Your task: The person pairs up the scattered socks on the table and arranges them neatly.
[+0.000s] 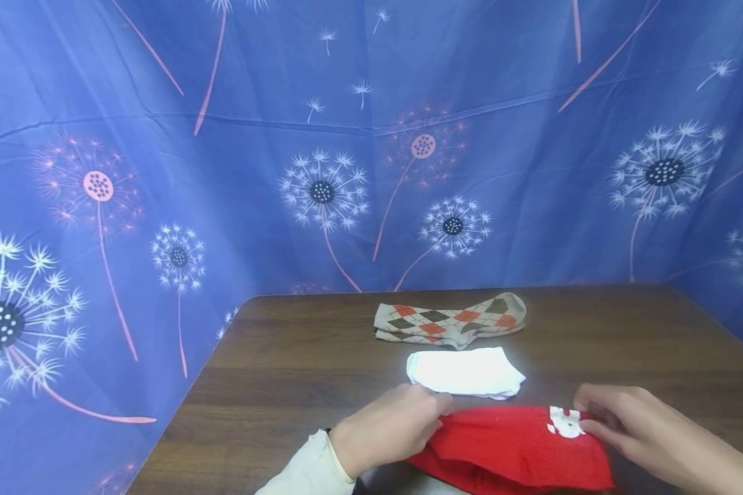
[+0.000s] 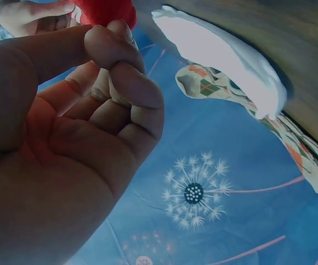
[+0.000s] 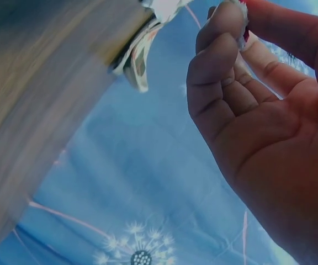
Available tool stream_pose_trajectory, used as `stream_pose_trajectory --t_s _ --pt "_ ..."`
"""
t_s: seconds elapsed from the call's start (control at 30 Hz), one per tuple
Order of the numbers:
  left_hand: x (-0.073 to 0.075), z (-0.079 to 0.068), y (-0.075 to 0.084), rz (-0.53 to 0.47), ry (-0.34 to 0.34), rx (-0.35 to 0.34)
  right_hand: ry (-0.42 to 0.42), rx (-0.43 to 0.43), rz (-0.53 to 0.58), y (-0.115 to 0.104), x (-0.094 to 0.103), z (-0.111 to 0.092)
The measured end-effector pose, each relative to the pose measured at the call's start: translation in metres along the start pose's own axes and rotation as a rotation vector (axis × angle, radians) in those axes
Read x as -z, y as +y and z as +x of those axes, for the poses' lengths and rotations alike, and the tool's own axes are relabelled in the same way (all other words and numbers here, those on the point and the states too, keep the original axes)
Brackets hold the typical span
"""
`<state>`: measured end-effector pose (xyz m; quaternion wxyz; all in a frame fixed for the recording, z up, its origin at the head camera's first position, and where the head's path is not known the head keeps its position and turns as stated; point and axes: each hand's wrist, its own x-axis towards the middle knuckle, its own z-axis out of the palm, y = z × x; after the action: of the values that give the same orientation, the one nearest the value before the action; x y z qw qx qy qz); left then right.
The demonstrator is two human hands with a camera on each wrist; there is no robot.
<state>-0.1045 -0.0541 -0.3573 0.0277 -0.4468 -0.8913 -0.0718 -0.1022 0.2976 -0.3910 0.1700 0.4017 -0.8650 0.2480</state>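
A red sock (image 1: 514, 447) with a white printed patch is stretched between both hands near the front of the table. My left hand (image 1: 393, 426) pinches its left end between thumb and fingertips. At the other end, by the white patch, my right hand (image 1: 625, 423) pinches the upper edge. In the left wrist view, a bit of the red fabric (image 2: 106, 11) shows beyond the fingertips. Just past the red sock lies a folded white sock (image 1: 464, 372), flat on the wood. Behind that is a beige argyle sock (image 1: 448, 320) with orange and brown diamonds, laid sideways.
The brown wooden table (image 1: 297, 364) has a rounded far left corner. A blue cloth (image 1: 371, 89) printed with dandelions hangs along its back and around both sides. A pale sleeve (image 1: 316, 467) covers the left forearm.
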Motion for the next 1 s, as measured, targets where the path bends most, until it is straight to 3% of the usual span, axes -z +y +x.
stream_pose_trajectory --t_s 0.3,0.67,0.87,1.0 --pt "-0.002 -0.008 -0.01 -0.015 0.011 0.013 -0.009 0.071 0.007 0.002 -0.012 0.017" --pt "-0.001 -0.017 -0.023 -0.011 0.004 0.045 -0.123 -0.006 0.062 -0.003 -0.026 0.031" --pt "0.0 -0.022 -0.027 0.005 -0.005 0.064 -0.108 0.064 0.065 -0.003 -0.029 0.038" --pt "0.0 -0.025 -0.03 -0.001 -0.011 0.077 -0.179 0.014 0.088 -0.004 -0.031 0.043"
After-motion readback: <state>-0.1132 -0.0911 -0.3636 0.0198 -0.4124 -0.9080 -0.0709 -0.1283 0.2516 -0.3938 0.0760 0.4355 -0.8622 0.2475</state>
